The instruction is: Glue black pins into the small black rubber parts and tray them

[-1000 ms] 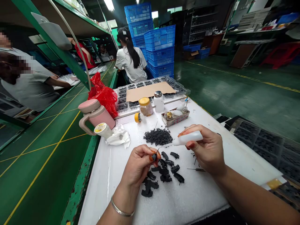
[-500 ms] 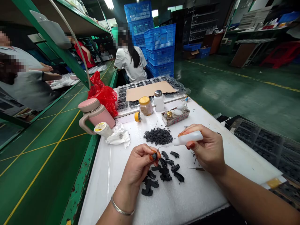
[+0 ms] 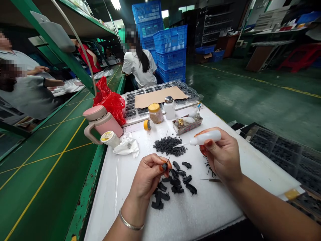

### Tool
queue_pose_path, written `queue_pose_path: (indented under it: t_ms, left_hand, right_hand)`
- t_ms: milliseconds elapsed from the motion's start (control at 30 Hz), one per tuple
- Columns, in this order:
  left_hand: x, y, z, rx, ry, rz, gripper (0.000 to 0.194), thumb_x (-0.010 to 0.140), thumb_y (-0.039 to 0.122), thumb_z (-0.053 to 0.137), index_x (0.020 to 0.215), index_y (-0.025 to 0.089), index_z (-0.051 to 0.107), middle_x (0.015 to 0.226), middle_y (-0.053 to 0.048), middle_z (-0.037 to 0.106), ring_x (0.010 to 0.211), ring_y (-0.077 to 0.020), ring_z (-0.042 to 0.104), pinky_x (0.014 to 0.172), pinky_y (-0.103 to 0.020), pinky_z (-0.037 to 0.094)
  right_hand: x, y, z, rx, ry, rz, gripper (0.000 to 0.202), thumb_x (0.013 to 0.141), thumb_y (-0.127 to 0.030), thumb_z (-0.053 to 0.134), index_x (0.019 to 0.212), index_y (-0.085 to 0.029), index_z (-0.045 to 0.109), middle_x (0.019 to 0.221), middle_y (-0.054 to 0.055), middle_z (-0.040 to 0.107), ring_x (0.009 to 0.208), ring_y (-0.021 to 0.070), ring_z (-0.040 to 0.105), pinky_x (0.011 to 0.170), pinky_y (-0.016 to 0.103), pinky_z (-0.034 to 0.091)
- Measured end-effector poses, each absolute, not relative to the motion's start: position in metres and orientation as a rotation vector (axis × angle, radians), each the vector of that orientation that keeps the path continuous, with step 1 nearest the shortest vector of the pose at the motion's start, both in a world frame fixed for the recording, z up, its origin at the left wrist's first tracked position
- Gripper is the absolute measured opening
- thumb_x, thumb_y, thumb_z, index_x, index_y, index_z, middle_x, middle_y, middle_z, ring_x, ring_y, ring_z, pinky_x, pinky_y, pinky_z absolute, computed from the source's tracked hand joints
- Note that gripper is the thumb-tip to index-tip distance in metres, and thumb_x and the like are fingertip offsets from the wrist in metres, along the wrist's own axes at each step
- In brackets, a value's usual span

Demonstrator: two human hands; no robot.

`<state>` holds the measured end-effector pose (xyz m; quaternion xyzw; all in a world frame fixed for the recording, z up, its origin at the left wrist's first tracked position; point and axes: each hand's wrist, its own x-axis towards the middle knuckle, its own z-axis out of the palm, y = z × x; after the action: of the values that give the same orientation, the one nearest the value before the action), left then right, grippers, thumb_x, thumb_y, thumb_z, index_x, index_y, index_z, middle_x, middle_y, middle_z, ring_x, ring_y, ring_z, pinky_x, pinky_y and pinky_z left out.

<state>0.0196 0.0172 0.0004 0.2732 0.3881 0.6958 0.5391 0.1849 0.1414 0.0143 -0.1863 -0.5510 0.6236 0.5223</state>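
Between thumb and fingers, my left hand (image 3: pixel 147 175) pinches a small black part (image 3: pixel 164 166) with a thin pin pointing up. My right hand (image 3: pixel 223 154) is closed on a white squeeze bottle (image 3: pixel 207 137), held almost level; its fine nozzle points left, over the edge of a pile of tiny black rings (image 3: pixel 169 145). Several curved black pieces (image 3: pixel 177 189) lie on the white work surface (image 3: pixel 200 217) beside my left hand. A thin tool (image 3: pixel 212 180) and some black pins (image 3: pixel 210 169) lie near my right hand.
Behind the pile stand a small box of bottles (image 3: pixel 188 125), a white bottle (image 3: pixel 170 108), a yellow-lidded jar (image 3: pixel 155 113) and yellow tape (image 3: pixel 146 125). A pink flask (image 3: pixel 105 122), tissue (image 3: pixel 127 146) and red bag (image 3: pixel 109 100) are at left. People sit beyond.
My right hand has drawn the white bottle slightly right and up, so its nozzle is apart from the black part. My left hand has stayed in place.
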Motion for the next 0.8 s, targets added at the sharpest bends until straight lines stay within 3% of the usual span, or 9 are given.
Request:
queue_pose_path:
  t_ms: [100,167,267,400,533,800]
  left_hand:
    - [0.020,0.019,0.000,0.692,1.000,1.679,0.017,0.065,0.015,0.079,0.067,0.014,0.062,0.069,-0.006,0.067,0.056,-0.0112,0.060,0.050,-0.017,0.048]
    - [0.023,0.020,0.000,0.741,1.124,1.704,0.017,0.067,0.015,0.078,0.076,0.014,0.063,0.074,-0.006,0.068,0.062,-0.0123,0.061,0.055,-0.019,0.051]
    - [0.029,0.020,0.001,0.817,1.347,1.756,0.024,0.071,0.015,0.075,0.090,0.017,0.060,0.080,-0.004,0.068,0.072,-0.0150,0.064,0.062,-0.022,0.054]
    - [0.038,0.017,0.004,0.962,1.548,1.845,0.027,0.073,0.014,0.072,0.095,0.018,0.056,0.082,-0.003,0.068,0.080,-0.0167,0.066,0.068,-0.022,0.054]
    - [0.039,0.013,0.003,1.081,1.658,1.852,0.037,0.075,0.016,0.071,0.108,0.019,0.055,0.087,-0.006,0.069,0.086,-0.0204,0.066,0.077,-0.029,0.056]
    - [0.037,0.013,0.005,1.167,1.700,1.800,0.044,0.074,0.013,0.071,0.117,0.022,0.062,0.093,-0.007,0.071,0.091,-0.0227,0.066,0.097,-0.037,0.046]
  right_hand:
    - [0.183,0.146,0.017,-0.455,-1.195,1.682,0.019,0.079,-0.028,0.067,0.093,-0.021,0.056,0.077,0.002,0.057,0.066,0.0125,0.054,0.048,0.021,0.037]
    - [0.181,0.147,0.018,-0.452,-1.152,1.843,0.030,0.074,-0.020,0.072,0.094,-0.023,0.050,0.086,0.001,0.058,0.074,0.0117,0.055,0.051,0.018,0.038]
    - [0.176,0.144,0.014,-0.445,-1.215,2.038,0.038,0.066,-0.014,0.076,0.089,-0.021,0.047,0.086,-0.003,0.054,0.069,0.0073,0.051,0.057,0.018,0.041]
    - [0.168,0.136,0.005,-0.475,-1.415,2.205,0.029,0.072,-0.030,0.074,0.088,-0.018,0.053,0.070,-0.005,0.048,0.054,0.0055,0.043,0.048,0.018,0.036]
    - [0.161,0.129,0.001,-0.519,-1.422,2.324,0.031,0.080,-0.044,0.064,0.091,-0.015,0.059,0.069,0.000,0.055,0.054,0.0071,0.046,0.042,0.016,0.031]
    - [0.159,0.130,0.000,-0.596,-1.316,2.444,0.029,0.074,-0.036,0.071,0.090,-0.014,0.061,0.077,0.004,0.061,0.067,0.0121,0.060,0.043,0.016,0.034]
